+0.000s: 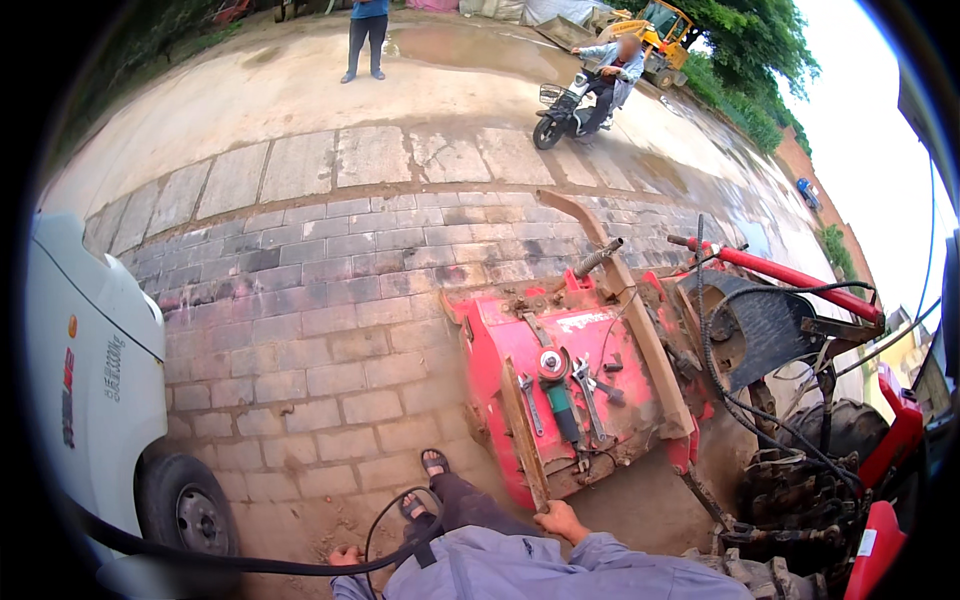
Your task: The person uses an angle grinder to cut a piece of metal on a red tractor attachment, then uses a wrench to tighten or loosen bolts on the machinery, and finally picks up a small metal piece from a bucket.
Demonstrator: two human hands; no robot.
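Observation:
My right hand [563, 522] is closed on the lower end of a flat, rusty metal bar [524, 437], which lies along the near-left edge of a red tractor implement [492, 345]. My left hand [346, 556] hangs low beside my leg, near a black cable [290, 570]; its fingers are too small to read. On the red cover lies a green angle grinder [560, 397] with a disc at its top. A wrench [531, 403] rests to its left, and an adjustable wrench [588, 398] to its right. Beside that sits a dark tool [610, 393] of unclear kind.
A long rusty bar [640, 330] crosses the implement, with tractor hoses [715, 350] to its right. At left stands a white vehicle [95, 340] with a black wheel [195, 515]. Farther off are a scooter rider [612, 80], a standing person [368, 35] and a yellow loader [660, 35].

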